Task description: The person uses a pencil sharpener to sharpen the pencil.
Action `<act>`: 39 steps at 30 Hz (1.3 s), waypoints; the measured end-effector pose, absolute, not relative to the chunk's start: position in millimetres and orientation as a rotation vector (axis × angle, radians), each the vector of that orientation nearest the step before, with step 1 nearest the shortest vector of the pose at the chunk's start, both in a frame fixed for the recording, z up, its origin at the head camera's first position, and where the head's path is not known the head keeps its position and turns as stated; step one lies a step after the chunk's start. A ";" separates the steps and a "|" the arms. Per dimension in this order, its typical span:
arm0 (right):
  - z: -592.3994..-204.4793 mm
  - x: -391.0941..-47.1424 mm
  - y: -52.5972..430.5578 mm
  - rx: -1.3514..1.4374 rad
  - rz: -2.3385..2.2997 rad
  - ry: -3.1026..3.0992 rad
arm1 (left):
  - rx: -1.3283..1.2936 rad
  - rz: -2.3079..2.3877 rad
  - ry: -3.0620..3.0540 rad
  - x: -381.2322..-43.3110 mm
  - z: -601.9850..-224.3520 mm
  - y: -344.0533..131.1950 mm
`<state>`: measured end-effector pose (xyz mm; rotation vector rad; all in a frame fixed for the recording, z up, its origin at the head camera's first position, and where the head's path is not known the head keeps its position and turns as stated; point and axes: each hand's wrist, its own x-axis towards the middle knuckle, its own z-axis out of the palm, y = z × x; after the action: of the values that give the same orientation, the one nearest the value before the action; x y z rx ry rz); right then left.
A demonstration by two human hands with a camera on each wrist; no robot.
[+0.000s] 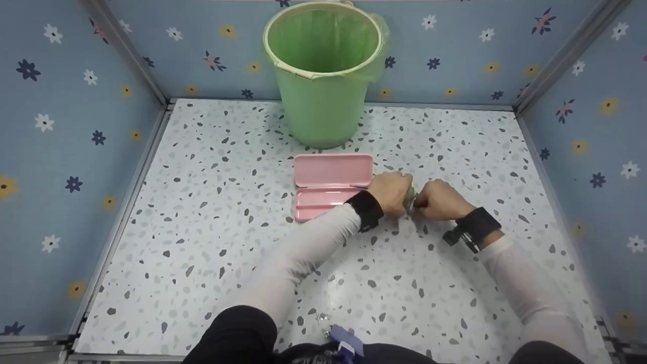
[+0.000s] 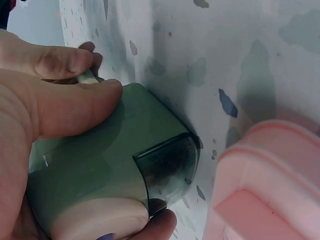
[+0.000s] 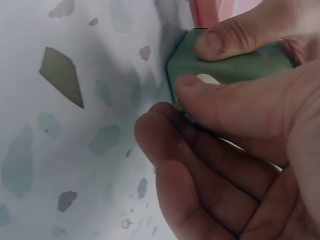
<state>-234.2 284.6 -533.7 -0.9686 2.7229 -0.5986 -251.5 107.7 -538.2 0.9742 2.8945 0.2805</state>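
Observation:
My left hand (image 1: pixel 390 193) grips a green pencil sharpener (image 2: pixel 95 165) with a smoky see-through window (image 2: pixel 172 167) and a cream round end. In the left wrist view, a bit of purple shows at that cream end. On the opposite side, my right hand (image 1: pixel 441 200) pinches a small green-and-cream crank piece (image 2: pixel 87 77) between thumb and curled fingers. From the head view the sharpener is mostly hidden between both hands, low over the table. Just left of it lies an open pink pencil case (image 1: pixel 333 170), its tray partly covered by my left wrist.
A green bin (image 1: pixel 323 108) with a thin liner stands behind the pencil case. A thin dark stick (image 1: pixel 359 185) lies along the case's hinge side. Blue flowered panels (image 1: pixel 202 45) enclose the speckled tabletop (image 1: pixel 202 242) on the left, back and right.

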 end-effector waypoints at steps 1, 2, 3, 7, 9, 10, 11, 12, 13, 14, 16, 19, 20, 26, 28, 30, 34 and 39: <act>-532.3 -234.3 284.2 -0.981 -0.588 2.725 | 0.966 0.277 2.893 -251.9 -538.0 107.5; -530.9 -234.5 283.8 -0.993 -0.579 2.726 | 0.959 0.275 2.891 -252.2 -537.5 107.3; -529.8 -234.5 283.7 -1.000 -0.576 2.726 | 0.954 0.277 2.888 -252.3 -537.0 107.2; -525.1 -232.6 284.1 -1.007 -0.574 2.705 | 0.957 0.283 2.871 -251.8 -535.3 107.0; -522.7 -231.2 284.3 -1.009 -0.574 2.692 | 0.963 0.286 2.868 -251.7 -535.2 107.0; -521.5 -230.4 284.3 -1.009 -0.569 2.689 | 0.965 0.289 2.867 -251.8 -535.2 106.9; -520.1 -229.8 284.2 -1.006 -0.566 2.687 | 0.966 0.295 2.864 -251.8 -535.2 106.8; -518.3 -229.5 284.0 -1.012 -0.560 2.691 | 0.966 0.300 2.862 -251.9 -534.9 106.7; -516.6 -229.2 283.6 -1.010 -0.553 2.695 | 0.967 0.302 2.862 -252.1 -534.6 106.6; -514.9 -229.0 283.3 -1.009 -0.549 2.700 | 0.969 0.304 2.863 -252.3 -534.2 106.5; -511.4 -228.8 282.4 -1.010 -0.542 2.715 | 0.966 0.311 2.863 -252.9 -533.4 106.4; -508.3 -228.5 281.0 -1.042 -0.530 2.740 | 0.966 0.313 2.870 -253.5 -533.8 106.3; -508.0 -228.4 280.7 -1.059 -0.526 2.744 | 0.965 0.319 2.868 -253.4 -534.3 106.3; -507.1 -226.3 281.5 -1.163 -0.476 2.766 | 0.989 0.322 2.866 -251.0 -537.1 107.7; -504.3 -225.7 282.3 -1.183 -0.467 2.777 | 0.995 0.312 2.872 -250.6 -537.3 108.5; -500.6 -225.7 283.0 -1.195 -0.475 2.783 | 0.990 0.302 2.875 -250.7 -537.2 108.9; -492.8 -227.0 283.4 -1.196 -0.485 2.795 | 0.971 0.308 2.870 -251.7 -536.7 109.1; -485.4 -229.9 284.2 -1.166 -0.469 2.833 | 0.979 0.312 2.854 -252.3 -537.0 107.9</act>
<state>-229.9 284.2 -485.4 -1.1665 2.8330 -0.4692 -252.3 107.9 -537.0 0.9791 2.8540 0.3117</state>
